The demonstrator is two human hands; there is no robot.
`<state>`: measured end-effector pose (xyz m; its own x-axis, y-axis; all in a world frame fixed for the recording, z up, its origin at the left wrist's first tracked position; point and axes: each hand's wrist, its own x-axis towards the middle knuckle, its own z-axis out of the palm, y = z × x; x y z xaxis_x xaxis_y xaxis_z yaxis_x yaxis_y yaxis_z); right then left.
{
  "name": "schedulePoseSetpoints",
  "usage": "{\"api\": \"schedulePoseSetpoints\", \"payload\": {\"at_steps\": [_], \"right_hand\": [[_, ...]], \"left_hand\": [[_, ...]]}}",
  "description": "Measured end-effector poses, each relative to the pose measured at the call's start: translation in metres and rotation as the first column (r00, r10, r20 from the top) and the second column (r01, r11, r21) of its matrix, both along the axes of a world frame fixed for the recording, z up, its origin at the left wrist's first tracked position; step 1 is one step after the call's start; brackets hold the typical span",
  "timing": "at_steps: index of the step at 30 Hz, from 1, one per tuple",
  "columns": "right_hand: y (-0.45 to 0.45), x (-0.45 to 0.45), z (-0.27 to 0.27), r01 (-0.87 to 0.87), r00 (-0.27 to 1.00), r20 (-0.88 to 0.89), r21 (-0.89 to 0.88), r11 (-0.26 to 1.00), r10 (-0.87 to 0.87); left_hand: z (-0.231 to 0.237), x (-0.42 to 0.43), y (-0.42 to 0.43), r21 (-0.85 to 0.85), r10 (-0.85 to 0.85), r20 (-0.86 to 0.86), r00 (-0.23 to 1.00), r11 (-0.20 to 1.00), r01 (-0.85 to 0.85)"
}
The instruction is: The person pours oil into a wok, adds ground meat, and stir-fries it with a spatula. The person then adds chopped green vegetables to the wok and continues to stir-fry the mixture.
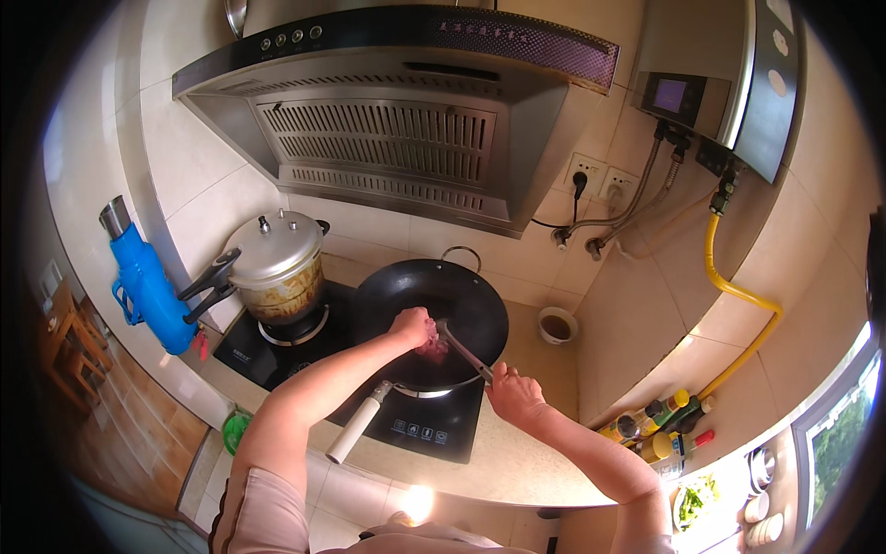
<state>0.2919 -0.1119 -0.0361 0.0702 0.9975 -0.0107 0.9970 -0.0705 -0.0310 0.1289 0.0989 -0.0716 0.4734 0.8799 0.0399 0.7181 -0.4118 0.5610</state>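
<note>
A black wok (477, 298) rests on the right burner of a black glass gas hob (443, 436), its pale handle (356, 426) pointing towards me. My left hand (413, 327) is over the wok, its fingers closed on reddish raw meat (434, 346) that hangs down into it. From the right, my right hand (514, 393) grips the handle of a metal spatula (467, 353), whose head is inside the wok beside the meat. Whether the meat touches the wok's bottom cannot be told.
On the left burner stands an aluminium pressure cooker (277, 266), its black handles pointing left. A small bowl of brown liquid (557, 325) sits right of the wok. Bottles (651, 422) line the right wall near a plate of chopped greens (694, 502). A range hood (387, 124) overhangs the hob.
</note>
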Motion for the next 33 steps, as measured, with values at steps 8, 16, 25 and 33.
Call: {"api": "schedulePoseSetpoints", "payload": {"at_steps": [8,16,25,33], "right_hand": [[-0.008,0.025,0.048,0.006,1.0,-0.018,0.074,0.997,-0.004],[-0.083,0.062,0.086,-0.034,0.995,-0.083,0.203,0.979,0.052],[-0.107,0.046,0.086,-0.191,0.977,-0.069,0.139,0.972,0.202],[-0.099,0.027,0.064,-0.288,0.957,0.005,0.156,0.945,0.291]], "left_hand": [[-0.018,-0.033,0.012,0.108,-0.015,-0.011,1.0,0.994,0.016],[0.074,-0.08,-0.076,0.179,-0.106,0.263,0.959,0.982,0.06],[0.068,-0.166,-0.181,0.043,-0.003,0.406,0.914,0.999,-0.016],[0.039,-0.177,-0.22,-0.08,0.216,0.259,0.941,0.976,-0.202]]}}
